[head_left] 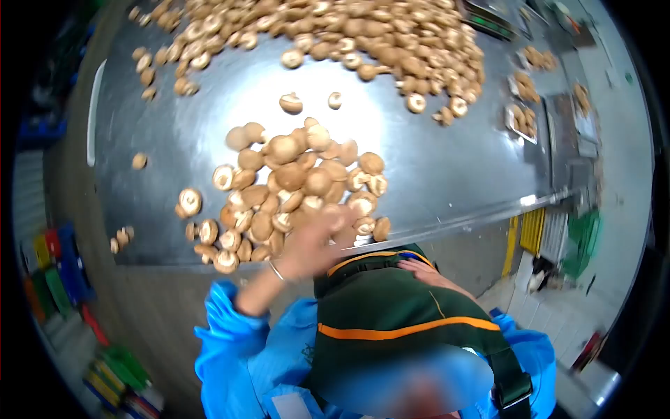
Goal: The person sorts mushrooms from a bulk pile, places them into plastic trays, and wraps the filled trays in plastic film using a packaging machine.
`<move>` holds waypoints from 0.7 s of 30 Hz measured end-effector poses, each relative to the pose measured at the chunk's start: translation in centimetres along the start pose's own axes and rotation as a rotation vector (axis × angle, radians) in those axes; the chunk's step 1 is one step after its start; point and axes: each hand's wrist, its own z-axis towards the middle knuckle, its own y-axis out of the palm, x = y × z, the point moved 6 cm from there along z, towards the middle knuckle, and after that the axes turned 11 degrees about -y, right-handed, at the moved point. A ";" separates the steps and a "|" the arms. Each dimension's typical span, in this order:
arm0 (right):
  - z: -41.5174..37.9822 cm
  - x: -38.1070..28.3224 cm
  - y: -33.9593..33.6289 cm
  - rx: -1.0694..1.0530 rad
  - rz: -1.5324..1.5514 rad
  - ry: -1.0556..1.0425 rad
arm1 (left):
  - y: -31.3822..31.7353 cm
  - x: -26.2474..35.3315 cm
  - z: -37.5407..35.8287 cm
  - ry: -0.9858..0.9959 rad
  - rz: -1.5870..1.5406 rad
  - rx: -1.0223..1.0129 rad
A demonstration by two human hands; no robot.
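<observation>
A loose heap of brown mushrooms point(289, 174) lies on the dark metal table point(447, 167) close to its front edge. Over the heap's near right side reaches my left hand point(317, 241), a thin band round its wrist. Its fingers are smeared by motion and overlap the mushrooms there, so I cannot tell whether they hold one. My right hand point(429, 276) rests against the dark green apron point(391, 300) by the table edge, fingers stretched out and nothing visible in them.
A much larger pile of mushrooms point(349, 28) covers the table's far side. Small filled trays point(522, 122) stand at the right, near a scale point(488, 24). Single mushrooms point(139, 160) lie scattered on the left. Yellow and green crates point(579, 241) are on the floor.
</observation>
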 end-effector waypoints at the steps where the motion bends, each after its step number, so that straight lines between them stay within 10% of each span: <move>1: -1.1 0.4 0.3 -0.034 -0.068 0.094 | 5.1 -0.9 -2.1 -0.192 -0.137 -0.361; 2: -2.0 0.8 -0.1 -0.063 -0.138 0.186 | 10.0 -2.0 -3.0 -0.196 -0.585 -0.609; 6: -6.1 2.3 -2.0 -0.280 -0.334 0.543 | 12.5 0.5 -4.8 -0.046 -0.148 -0.498; 11: -3.0 0.5 -3.9 -0.292 -0.684 -0.020 | 16.6 1.1 -3.3 -0.117 -0.056 -0.526; 17: -18.3 3.8 -6.4 0.218 0.548 0.043 | 25.0 1.1 5.8 -0.575 0.008 -0.128; 21: -28.0 7.9 -7.0 0.404 0.947 -0.045 | 20.8 1.0 14.1 -0.260 0.090 0.459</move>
